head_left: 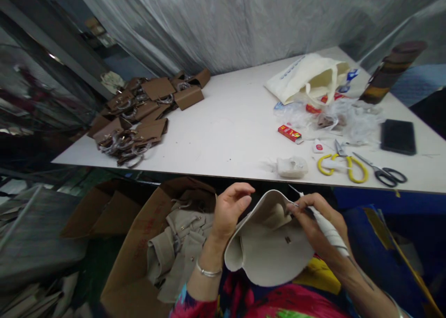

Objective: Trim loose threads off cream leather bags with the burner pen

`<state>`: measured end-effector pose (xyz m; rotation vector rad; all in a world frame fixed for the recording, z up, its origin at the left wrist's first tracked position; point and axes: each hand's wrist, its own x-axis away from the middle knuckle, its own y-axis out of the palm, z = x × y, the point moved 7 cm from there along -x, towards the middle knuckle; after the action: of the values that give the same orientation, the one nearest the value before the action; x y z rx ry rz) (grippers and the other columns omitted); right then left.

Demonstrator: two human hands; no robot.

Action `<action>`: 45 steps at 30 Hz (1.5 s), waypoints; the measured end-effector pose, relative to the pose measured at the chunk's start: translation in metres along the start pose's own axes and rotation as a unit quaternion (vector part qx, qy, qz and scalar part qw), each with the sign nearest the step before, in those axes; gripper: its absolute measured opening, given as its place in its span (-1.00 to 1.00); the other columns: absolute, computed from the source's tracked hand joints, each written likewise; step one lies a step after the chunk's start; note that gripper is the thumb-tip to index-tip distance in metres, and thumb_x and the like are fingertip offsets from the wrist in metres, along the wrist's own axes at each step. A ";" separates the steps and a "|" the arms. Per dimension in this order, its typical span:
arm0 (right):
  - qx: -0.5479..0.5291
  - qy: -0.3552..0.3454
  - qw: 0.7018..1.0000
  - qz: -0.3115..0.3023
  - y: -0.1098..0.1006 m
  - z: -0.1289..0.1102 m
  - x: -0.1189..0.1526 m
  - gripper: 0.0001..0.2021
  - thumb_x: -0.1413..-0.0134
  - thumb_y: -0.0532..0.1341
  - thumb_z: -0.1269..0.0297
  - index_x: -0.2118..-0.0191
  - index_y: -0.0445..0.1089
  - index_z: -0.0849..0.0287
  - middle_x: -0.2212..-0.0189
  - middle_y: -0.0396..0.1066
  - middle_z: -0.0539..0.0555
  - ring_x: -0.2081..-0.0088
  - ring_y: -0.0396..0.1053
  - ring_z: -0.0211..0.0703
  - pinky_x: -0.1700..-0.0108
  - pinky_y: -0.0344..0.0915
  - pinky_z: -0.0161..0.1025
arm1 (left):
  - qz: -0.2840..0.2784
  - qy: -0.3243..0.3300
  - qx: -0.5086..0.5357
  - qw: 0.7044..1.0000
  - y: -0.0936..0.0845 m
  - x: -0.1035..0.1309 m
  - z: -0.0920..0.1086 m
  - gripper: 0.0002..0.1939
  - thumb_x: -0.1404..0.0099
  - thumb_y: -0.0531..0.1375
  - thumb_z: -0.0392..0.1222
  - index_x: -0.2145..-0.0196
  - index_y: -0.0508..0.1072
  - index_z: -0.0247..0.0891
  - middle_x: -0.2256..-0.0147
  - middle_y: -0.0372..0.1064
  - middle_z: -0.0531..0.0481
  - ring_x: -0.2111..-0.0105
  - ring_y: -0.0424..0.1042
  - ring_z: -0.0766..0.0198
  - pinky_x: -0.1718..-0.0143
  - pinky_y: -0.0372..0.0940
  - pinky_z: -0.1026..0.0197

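Note:
A cream bag piece [268, 253] with a curved flap and a small dark metal fitting rests over my lap. My left hand [232, 208] is at its left edge, fingers bent and thumb apart, with nothing between them. On the other side, my right hand [317, 215] pinches the upper right edge of the piece. A white-wrapped tool [327, 229] lies across that same hand, its thin metal tip sticking out above the fingers.
Brown bags [153, 90] lie heaped on the white table [223, 132]. At right are yellow-handled scissors [355, 169], black-handled scissors [386, 175], a cream tote [296, 78] and a black case [398, 136]. A cardboard box [125, 267] of cream pieces stands below left.

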<state>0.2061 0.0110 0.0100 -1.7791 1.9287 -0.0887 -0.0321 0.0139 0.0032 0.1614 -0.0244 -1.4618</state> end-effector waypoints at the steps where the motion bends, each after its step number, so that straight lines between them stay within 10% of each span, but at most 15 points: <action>1: 0.000 -0.004 1.000 -0.004 0.003 -0.001 0.000 -0.78 -0.27 0.30 0.19 0.41 0.35 0.07 0.46 0.35 -0.04 0.45 0.30 -0.18 0.36 0.27 -0.25 | 0.059 0.025 -0.037 0.997 -0.019 0.011 0.010 -0.87 -0.27 0.36 -0.14 0.25 0.59 -0.21 0.20 0.50 -0.06 0.15 0.44 0.15 0.03 0.33 0.16; 4: 0.000 -0.019 1.000 -0.013 0.012 -0.005 -0.001 -0.77 -0.30 0.28 0.19 0.40 0.33 0.06 0.44 0.32 -0.03 0.44 0.29 -0.17 0.35 0.26 -0.24 | 0.222 0.063 -0.153 0.961 -0.066 0.061 0.039 -0.85 -0.36 0.26 -0.16 0.39 0.48 -0.18 0.37 0.36 0.05 0.33 0.32 0.24 0.23 0.26 0.24; 7: 0.004 -0.038 0.999 -0.023 0.020 -0.009 -0.002 -0.80 -0.33 0.25 0.24 0.37 0.32 0.06 0.43 0.31 -0.02 0.42 0.29 -0.18 0.34 0.25 -0.24 | 0.252 0.025 -0.275 0.927 -0.079 0.111 0.049 -0.64 -0.45 0.16 -0.11 0.52 0.37 -0.19 0.49 0.25 0.07 0.42 0.25 0.24 0.33 0.19 0.23; 12: 0.008 -0.092 0.995 -0.046 0.032 -0.019 0.004 -0.83 -0.33 0.23 0.34 0.33 0.28 0.06 0.43 0.28 -0.03 0.40 0.29 -0.16 0.30 0.24 -0.24 | 0.125 -0.123 -0.377 0.909 -0.059 0.149 -0.009 -0.49 -0.43 0.14 0.15 0.56 0.40 -0.22 0.55 0.30 0.03 0.48 0.32 0.22 0.38 0.19 0.23; 16: 0.005 -0.104 0.994 -0.036 0.031 -0.020 0.010 -0.82 -0.32 0.23 0.35 0.35 0.28 0.06 0.45 0.27 -0.04 0.42 0.28 -0.18 0.33 0.23 -0.26 | 0.157 -0.177 -0.364 0.901 -0.057 0.154 -0.058 -0.51 -0.35 0.18 0.28 0.32 0.53 -0.26 0.40 0.53 -0.11 0.38 0.47 0.07 0.35 0.29 0.18; 20: 0.011 -0.069 0.997 -0.035 0.024 -0.010 0.013 -0.80 -0.32 0.21 0.33 0.38 0.27 0.07 0.45 0.29 -0.05 0.45 0.29 -0.20 0.37 0.23 -0.29 | 0.189 -0.161 -0.362 0.899 -0.058 0.153 -0.064 -0.56 -0.37 0.17 0.23 0.30 0.55 -0.23 0.41 0.56 -0.10 0.35 0.52 0.03 0.30 0.35 0.16; 27: 0.016 0.009 0.998 -0.062 0.011 0.009 0.017 -0.85 -0.33 0.17 0.21 0.31 0.33 0.07 0.45 0.39 -0.05 0.45 0.36 -0.19 0.43 0.27 -0.34 | 0.158 -0.003 -0.442 0.883 -0.056 0.131 -0.013 -0.76 -0.41 0.15 -0.09 0.27 0.61 -0.13 0.14 0.63 -0.08 0.13 0.59 0.06 0.10 0.40 0.22; 36: -0.004 0.044 0.999 -0.028 -0.036 -0.004 0.015 -0.76 -0.29 0.23 0.01 0.22 0.42 0.08 0.26 0.66 0.12 0.28 0.63 -0.02 0.28 0.54 -0.28 | 0.184 0.042 -0.471 0.861 -0.070 0.077 0.070 -0.68 -0.41 0.14 0.04 0.16 0.64 -0.13 0.27 0.65 0.02 0.30 0.60 0.12 0.27 0.40 0.27; 45: -0.158 0.128 0.979 -0.002 -0.038 0.021 0.017 -0.56 -0.35 0.15 -0.19 0.09 0.52 0.08 0.31 0.69 0.19 0.38 0.67 0.03 0.30 0.64 -0.20 | 0.069 0.081 -0.326 0.939 -0.078 0.008 0.170 -0.83 -0.24 0.26 -0.12 0.40 0.61 -0.22 0.31 0.60 -0.08 0.28 0.54 0.09 0.22 0.41 0.17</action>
<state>0.2492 -0.0045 0.0009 -2.0603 2.2221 -0.0112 -0.1276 -0.0181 0.1608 -0.2580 0.5690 -1.2433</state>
